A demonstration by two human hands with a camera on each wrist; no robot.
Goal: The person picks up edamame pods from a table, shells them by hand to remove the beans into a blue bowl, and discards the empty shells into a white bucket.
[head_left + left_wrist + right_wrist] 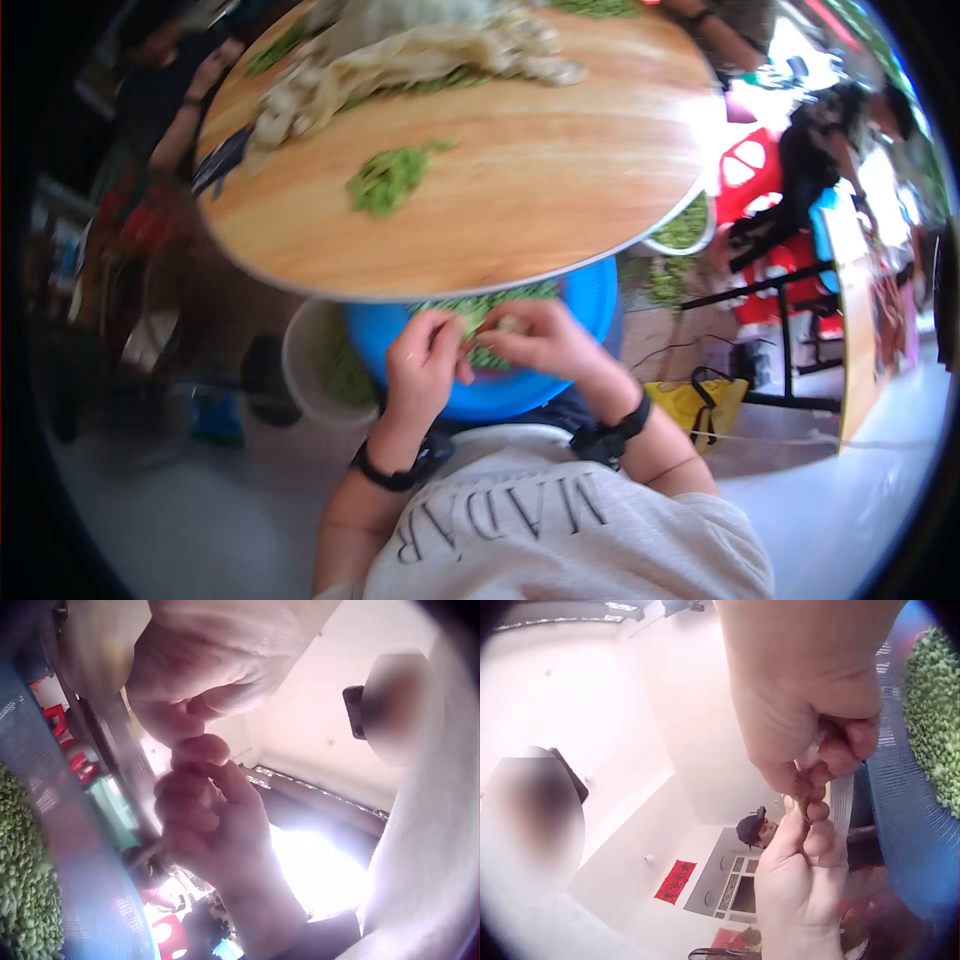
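Note:
Over a blue basket (pixel 590 310) of small green seeds (pixel 937 712), both hands meet fingertip to fingertip. The left hand (pixel 420 365) pinches a small pale-green piece, possibly a pod (pixel 802 804), with thumb and fingers. Its other end is at the fingertips of the right hand (pixel 545 340), whose remaining fingers are curled in. A pale bit (pixel 207 796) shows inside those curled right fingers. In the left wrist view the left hand (pixel 210 667) is above the right hand (pixel 217 840); in the right wrist view the right hand (pixel 810 690) is above the left hand (pixel 802 900).
Beyond the basket stands a round wooden table (pixel 500 210) with a green pile (pixel 390 180) and a crumpled pale cloth (pixel 400 65). A pale tub (pixel 300 360) is left of the basket; a white bowl of greens (pixel 685 225) is right. Other people are around the table.

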